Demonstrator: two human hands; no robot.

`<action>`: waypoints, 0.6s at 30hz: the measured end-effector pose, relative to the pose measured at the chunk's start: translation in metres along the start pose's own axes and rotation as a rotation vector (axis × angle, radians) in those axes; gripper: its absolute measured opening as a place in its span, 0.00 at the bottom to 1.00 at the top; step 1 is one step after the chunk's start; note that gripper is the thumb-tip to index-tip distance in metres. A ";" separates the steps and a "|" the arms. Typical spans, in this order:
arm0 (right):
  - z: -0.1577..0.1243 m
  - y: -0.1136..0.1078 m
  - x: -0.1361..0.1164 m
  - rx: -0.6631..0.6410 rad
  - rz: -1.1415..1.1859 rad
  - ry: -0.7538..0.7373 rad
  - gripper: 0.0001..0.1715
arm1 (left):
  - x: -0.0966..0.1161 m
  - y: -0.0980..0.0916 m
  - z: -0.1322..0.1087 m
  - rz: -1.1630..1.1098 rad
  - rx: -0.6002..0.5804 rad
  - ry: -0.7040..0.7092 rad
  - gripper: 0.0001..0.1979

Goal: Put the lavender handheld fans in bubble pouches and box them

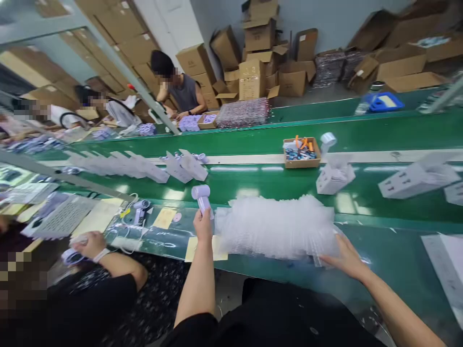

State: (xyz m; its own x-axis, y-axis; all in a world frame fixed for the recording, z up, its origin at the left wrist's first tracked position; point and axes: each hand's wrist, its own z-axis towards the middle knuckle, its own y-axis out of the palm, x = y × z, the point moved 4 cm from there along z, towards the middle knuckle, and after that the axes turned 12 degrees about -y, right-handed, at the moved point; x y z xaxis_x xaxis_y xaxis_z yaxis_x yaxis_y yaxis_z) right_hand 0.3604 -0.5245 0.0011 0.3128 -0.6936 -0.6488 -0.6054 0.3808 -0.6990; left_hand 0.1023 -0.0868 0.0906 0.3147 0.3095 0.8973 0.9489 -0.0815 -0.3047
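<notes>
The step in hand seems to be reaching for a clear bag with one hand while the other holds a lilac gadget (201, 192) ready. The left hand (203, 225) is closed around the gadget's handle, holding it upright above the green surface (390, 265), at ten o'clock from a stack of clear bags (275, 226). The right hand (345, 256) touches the stack's end at four o'clock, thumb and fingers somewhat spread; whether that grip pinches a bag, I cannot tell. The next move likely calls for parting a single bag from the rest. The cloudy bags blur together, hiding single edges and some right fingertips; the left fingers cover the lower handle, and yellow paper (191, 250) lies partly hidden at eight o'clock.
</notes>
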 end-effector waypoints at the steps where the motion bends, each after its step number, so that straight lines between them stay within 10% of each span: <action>1: -0.002 -0.014 0.002 0.082 0.096 0.007 0.57 | 0.008 0.015 -0.020 -0.044 -0.083 0.010 0.19; 5: -0.014 -0.054 0.002 0.356 0.755 0.142 0.36 | 0.004 0.116 -0.158 -0.185 -0.745 -0.114 0.20; 10: -0.021 -0.061 -0.009 0.136 1.473 0.139 0.30 | -0.059 0.229 -0.331 0.278 -1.225 0.020 0.18; 14: -0.032 -0.091 0.045 0.429 1.407 0.309 0.21 | -0.094 0.256 -0.370 0.770 -1.174 0.627 0.27; 18: -0.051 -0.121 0.092 0.254 1.266 0.360 0.20 | -0.125 0.263 -0.363 1.247 -1.109 0.832 0.18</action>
State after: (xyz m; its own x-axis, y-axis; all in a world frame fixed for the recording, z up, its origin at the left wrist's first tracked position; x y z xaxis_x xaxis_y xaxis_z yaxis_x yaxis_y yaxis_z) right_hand 0.4245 -0.6657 0.0412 -0.5907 0.1116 -0.7992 -0.1691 0.9513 0.2578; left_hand 0.3203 -0.4909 0.0143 0.3554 -0.8630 0.3590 -0.3361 -0.4764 -0.8125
